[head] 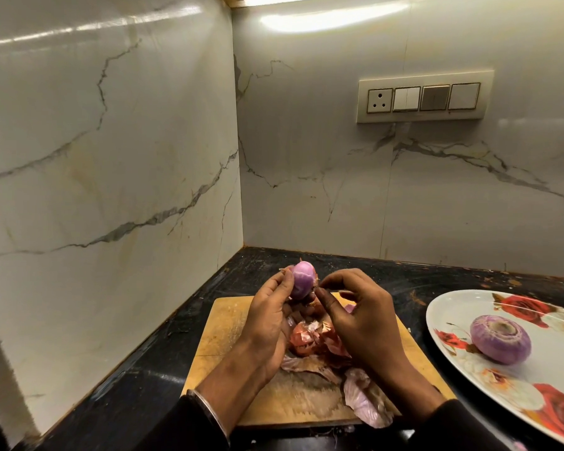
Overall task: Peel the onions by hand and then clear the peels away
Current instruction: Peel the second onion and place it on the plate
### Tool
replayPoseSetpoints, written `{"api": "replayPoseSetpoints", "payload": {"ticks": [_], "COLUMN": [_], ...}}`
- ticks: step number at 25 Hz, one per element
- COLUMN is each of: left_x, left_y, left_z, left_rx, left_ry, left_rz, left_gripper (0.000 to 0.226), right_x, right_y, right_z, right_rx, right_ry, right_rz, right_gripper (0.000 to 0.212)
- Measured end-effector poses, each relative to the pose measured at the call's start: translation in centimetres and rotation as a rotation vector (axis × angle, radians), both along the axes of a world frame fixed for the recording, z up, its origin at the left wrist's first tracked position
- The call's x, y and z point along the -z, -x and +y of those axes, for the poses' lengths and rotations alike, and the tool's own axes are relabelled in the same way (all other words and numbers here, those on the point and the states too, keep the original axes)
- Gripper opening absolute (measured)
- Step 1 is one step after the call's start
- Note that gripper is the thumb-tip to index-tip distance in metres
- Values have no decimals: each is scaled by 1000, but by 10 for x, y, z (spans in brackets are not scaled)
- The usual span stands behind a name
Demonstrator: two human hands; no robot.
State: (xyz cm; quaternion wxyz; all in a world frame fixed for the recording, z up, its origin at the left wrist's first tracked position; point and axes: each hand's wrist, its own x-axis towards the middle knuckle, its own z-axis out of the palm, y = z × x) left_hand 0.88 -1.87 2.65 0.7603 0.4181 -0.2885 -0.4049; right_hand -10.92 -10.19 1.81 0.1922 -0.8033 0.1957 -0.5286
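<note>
Onion in hand: I see a small purple onion (pixel 302 279), mostly bare, held up above the far edge of the wooden chopping board (pixel 228 323).
Surface: the board lies on a black stone counter (pixel 137 379) in a corner of white veined marble walls (pixel 111 157) (a switch panel (pixel 424 96) sits on the right-hand wall).
Peels: a heap of reddish and pale onion skins (pixel 319 345) lies on the board below my wrists, partly hidden by them.
Plate: a white rose-patterned plate (pixel 453 307) lies right of the board, carrying a second peeled onion (pixel 500 339).
Left hand (pixel 267 320): fingers curled round the onion, cupping it from below and the left.
Right hand (pixel 362 317): thumb and forefinger pinched together at the onion's right side, on a scrap of skin there as far as I can tell.
</note>
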Motion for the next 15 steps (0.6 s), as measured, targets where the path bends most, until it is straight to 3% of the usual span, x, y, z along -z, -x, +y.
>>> {"api": "replayPoseSetpoints", "payload": {"ticks": [4, 9, 15], "left_x": [1, 5, 5], "left_y": [2, 1, 2], "left_z": [-1, -1, -3], "left_rx": [54, 60, 95], "left_ry": [-6, -15, 15], "left_rz": [-38, -119, -137], "left_gripper": [50, 39, 48], "right_x": [-2, -2, -3], "right_y": [-1, -1, 1], "right_z": [5, 3, 1], "right_rx": [-56, -32, -4], "right_ry": [21, 1, -23], "right_rz": [-38, -36, -47], "right_gripper": [35, 31, 34]}}
